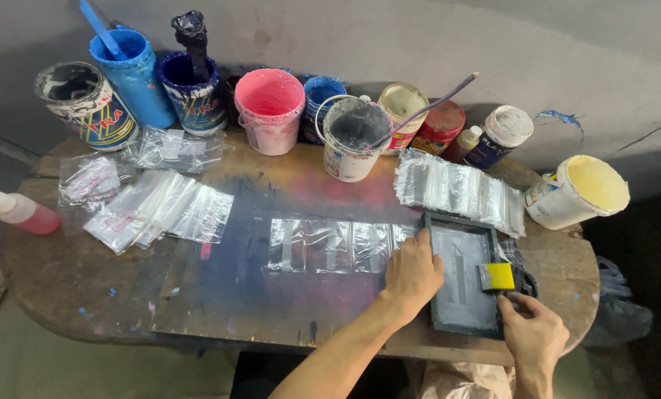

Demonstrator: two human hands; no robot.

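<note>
- Screen frame (460, 277), small, dark-rimmed with a pale mesh, lies flat at the right end of your worn wooden table (87, 281), close to its front edge.
- Your left hand (412, 273) presses down on the frame's left rim, fingers curled over the edge and closed against it, so it grips the frame.
- Your right hand (533, 336) is closed around the dark handle of a squeegee (502, 277) with a yellow blade; the blade sits at the frame's right side, on or just above the mesh, and you cannot tell which from this view.
- Just left of the frame, a row of clear plastic bags (330, 247) lies flat on the dark, ink-stained patch of the table, the nearest one touching or running under the frame.
- A stack of similar bags (460, 188) lies just behind the frame, and looser piles (153, 207) sit well apart at the left.
- Along the back edge stand paint tubs: a pink bucket (270, 111), a white bucket with a stirring stick (353, 137), blue tubs (135, 74), and a cream-filled tub (581, 191) tilted at the far right.
- A small bottle of pink liquid (20, 213) lies on its side at the left edge.
</note>
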